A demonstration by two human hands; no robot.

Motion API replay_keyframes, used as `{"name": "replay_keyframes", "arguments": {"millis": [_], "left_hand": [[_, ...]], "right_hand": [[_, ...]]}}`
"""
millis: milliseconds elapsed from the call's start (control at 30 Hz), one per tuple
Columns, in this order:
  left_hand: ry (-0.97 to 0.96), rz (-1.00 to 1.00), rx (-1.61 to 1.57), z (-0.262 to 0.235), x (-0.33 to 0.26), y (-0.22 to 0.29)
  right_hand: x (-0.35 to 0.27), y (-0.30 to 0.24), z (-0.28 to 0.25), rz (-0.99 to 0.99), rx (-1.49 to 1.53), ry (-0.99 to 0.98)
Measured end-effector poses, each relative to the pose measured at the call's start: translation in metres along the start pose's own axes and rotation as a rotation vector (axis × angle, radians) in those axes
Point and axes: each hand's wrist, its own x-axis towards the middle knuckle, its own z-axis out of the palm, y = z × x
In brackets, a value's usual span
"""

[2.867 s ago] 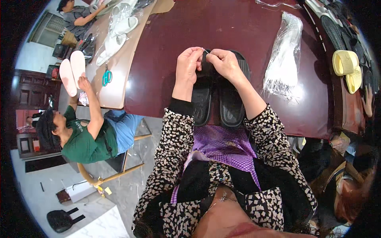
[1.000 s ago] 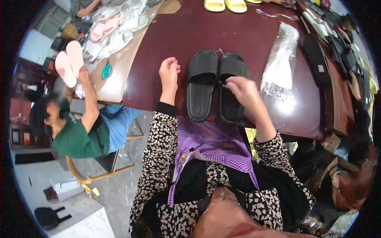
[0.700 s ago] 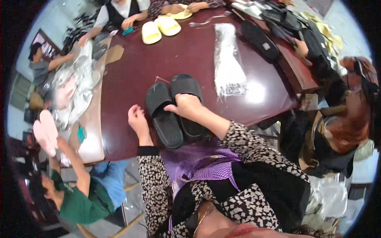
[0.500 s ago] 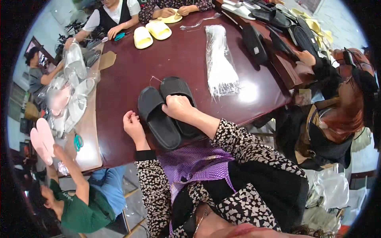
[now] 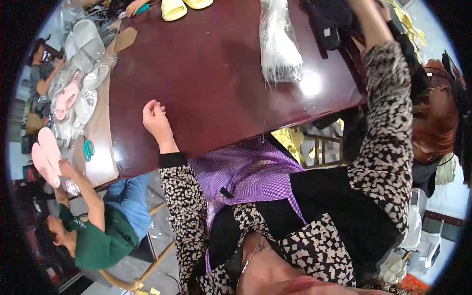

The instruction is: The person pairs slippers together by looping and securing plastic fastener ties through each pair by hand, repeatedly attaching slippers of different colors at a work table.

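Note:
My left hand (image 5: pixel 156 119) hovers over the near left part of the dark red table (image 5: pixel 196 83). Its fingers are loosely curled and nothing shows in them. My right arm stretches to the far right, where my right hand (image 5: pixel 360 6) is blurred and partly cut off by the upper edge. Whether it holds anything cannot be made out. Beside it lie black slippers (image 5: pixel 330 38) along the raised table edge. A clear bag of thin white ties (image 5: pixel 280 54) lies to their left.
Yellow slippers (image 5: pixel 173 9) stand at the far edge. On the left are plastic-wrapped grey slippers (image 5: pixel 87 42), a brown card piece (image 5: pixel 125 39) and teal scissors (image 5: pixel 88 149). A co-worker in green (image 5: pixel 105 241) holds pink slippers (image 5: pixel 45 157). Another person (image 5: pixel 435 137) is at the right.
The black pair that lay before me is gone from that spot. My right hand has swung from it to the far right. The view has shifted, and my left hand stays near the left side.

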Motion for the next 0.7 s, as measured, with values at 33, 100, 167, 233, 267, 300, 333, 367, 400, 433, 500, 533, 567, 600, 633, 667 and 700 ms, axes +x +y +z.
{"name": "replay_keyframes", "arguments": {"millis": [33,100,167,233,267,300,333,367,400,433,500,533,567,600,633,667,700], "left_hand": [[-0.002,0.002,-0.004,0.002,0.001,-0.001],[-0.015,0.007,-0.021,0.014,0.0,-0.003],[0.008,0.034,-0.017,-0.002,0.006,0.005],[0.006,0.047,0.011,-0.002,0.013,0.0],[-0.011,0.039,-0.009,0.019,0.012,0.003],[-0.002,0.023,0.008,0.012,0.013,0.004],[0.01,0.008,0.008,0.006,0.013,0.007],[0.017,-0.011,0.003,0.004,0.01,0.007],[0.042,-0.01,0.014,0.003,0.006,0.008],[-0.023,0.002,0.022,0.0,-0.001,0.008],[-0.108,0.019,0.034,0.0,-0.016,0.025],[-0.13,0.017,0.046,0.001,-0.026,0.034],[-0.152,-0.017,0.003,0.002,-0.037,0.038],[-0.168,-0.044,-0.04,0.001,-0.047,0.042],[-0.177,-0.044,-0.061,0.006,-0.058,0.045],[-0.188,-0.042,-0.08,0.011,-0.07,0.047],[-0.212,-0.048,-0.103,0.014,-0.08,0.049]], "right_hand": [[0.004,0.019,-0.005,0.217,0.275,0.144],[0.002,0.057,0.008,0.157,0.227,0.31],[-0.014,0.036,-0.022,0.11,0.531,0.419],[-0.058,-0.011,-0.015,0.141,0.875,0.278],[-0.078,-0.011,0.001,-0.142,0.81,0.21],[-0.102,-0.035,0.029,-0.438,0.797,0.137],[-0.132,-0.059,0.042,-0.498,0.89,0.021],[-0.166,-0.079,0.055,-0.557,0.972,-0.101],[-0.196,-0.091,0.068,-0.586,1.029,-0.284],[-0.216,-0.107,0.06,-0.612,0.983,-0.271],[-0.238,-0.123,0.041,-0.64,0.928,-0.266],[-0.244,-0.127,0.041,-0.643,0.923,-0.285],[-0.25,-0.133,0.04,-0.628,0.925,-0.277],[-0.254,-0.138,0.039,-0.617,0.93,-0.261],[-0.258,-0.139,0.043,-0.601,0.972,-0.226],[-0.262,-0.14,0.049,-0.584,1.015,-0.192],[-0.267,-0.14,0.055,-0.579,1.013,-0.171]]}}
